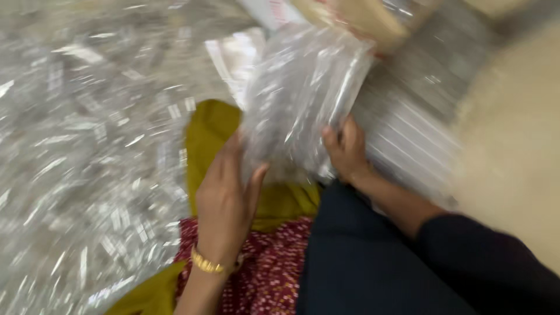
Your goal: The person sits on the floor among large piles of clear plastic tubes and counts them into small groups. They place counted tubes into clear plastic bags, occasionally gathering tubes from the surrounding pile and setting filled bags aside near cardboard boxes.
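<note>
Plastic bag full of small clear packets, held from both sides

Plastic is pretty much the whole story here. The clear plastic bag sits in the upper middle of the view, above the person's lap, and it's crinkly, shiny and see-through, with lots of white glare streaks running along its creases. It looks stuffed and roughly pillow-shaped, leaning a bit to the right. What's inside is too blurred to make out properly, just silvery bits.

The left hand is pressed flat against the bag's lower left side, fingers straight and pointing up, thumb spread out under the bottom edge. There's a gold bangle on that wrist. The right hand grasps the bag's lower right edge, fingers curled onto the plastic, with a dark sleeve further down the arm.

To the left is a huge heap of small clear packets, glittery and all smeared by motion blur. Right of the bag is a stack of ribbed, striped plastic packs, flatter and neater looking. At the far right there's a soft beige, fuzzy-looking surface. Under the hands you can see mustard-yellow cloth and a red fabric with little white dots, both matte compared with all that shine.
</note>
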Demonstrator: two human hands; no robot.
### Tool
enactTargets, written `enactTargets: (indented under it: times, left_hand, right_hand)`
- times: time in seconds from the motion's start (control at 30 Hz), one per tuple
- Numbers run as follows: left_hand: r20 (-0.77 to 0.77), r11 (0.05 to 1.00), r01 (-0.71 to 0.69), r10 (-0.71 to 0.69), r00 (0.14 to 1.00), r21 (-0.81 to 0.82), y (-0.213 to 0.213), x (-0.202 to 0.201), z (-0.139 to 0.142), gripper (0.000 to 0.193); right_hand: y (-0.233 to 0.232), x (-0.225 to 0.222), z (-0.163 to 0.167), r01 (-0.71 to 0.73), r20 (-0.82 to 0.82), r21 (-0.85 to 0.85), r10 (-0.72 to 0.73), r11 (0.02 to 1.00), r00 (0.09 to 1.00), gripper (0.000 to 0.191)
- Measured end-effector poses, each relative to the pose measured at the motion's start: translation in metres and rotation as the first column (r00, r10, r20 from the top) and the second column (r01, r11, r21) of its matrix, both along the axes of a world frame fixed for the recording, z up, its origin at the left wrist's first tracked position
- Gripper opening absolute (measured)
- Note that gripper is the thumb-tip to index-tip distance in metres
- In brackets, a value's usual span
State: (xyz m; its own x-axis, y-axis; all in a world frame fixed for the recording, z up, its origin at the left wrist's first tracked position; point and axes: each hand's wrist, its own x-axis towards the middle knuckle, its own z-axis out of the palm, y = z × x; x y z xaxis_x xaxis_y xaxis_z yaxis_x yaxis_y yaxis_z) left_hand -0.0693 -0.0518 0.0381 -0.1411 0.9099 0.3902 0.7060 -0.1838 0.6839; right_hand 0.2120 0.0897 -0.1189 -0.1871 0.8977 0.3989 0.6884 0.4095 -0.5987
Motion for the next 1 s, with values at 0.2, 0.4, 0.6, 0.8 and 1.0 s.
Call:
enactTargets:
  times: [0.2, 0.4, 0.6, 0.8, 1.0]
  left_hand:
    - [-0.175, 0.783, 0.580, -0.553, 0.815, 0.227, 0.053, 0.076, 0.009, 0.056]
    - [0.010, 0.730, 0.683, -0.683, 0.730, 0.020, 0.040, 0.048, -0.027, 0.051]
    - [0.152, 0.922, 0.373, -0.355, 0.922, -0.107, 0.009, -0.042, -0.061, 0.040]
    - [0.111, 0.941, 0.279, -0.261, 0.959, -0.192, 0.000, -0.073, -0.081, 0.039]
    - [0.105, 0.940, 0.275, -0.258, 0.960, -0.204, 0.000, -0.073, -0.075, 0.037]
  right_hand:
    - [0.000, 0.110, -0.034, 0.509, -0.638, -0.093, -0.444, 0.855, 0.629, 0.046]
    - [-0.034, 0.141, -0.044, 0.485, -0.525, -0.766, -0.846, 0.421, -0.094, 0.052]
    - [-0.028, 0.174, -0.039, 0.379, -0.394, -0.884, -0.871, 0.272, -0.295, 0.056]
    - [-0.023, 0.167, -0.040, 0.421, -0.408, -0.878, -0.817, 0.229, -0.407, 0.060]
    - [-0.032, 0.177, -0.044, 0.357, -0.303, -0.919, -0.877, 0.166, -0.372, 0.065]
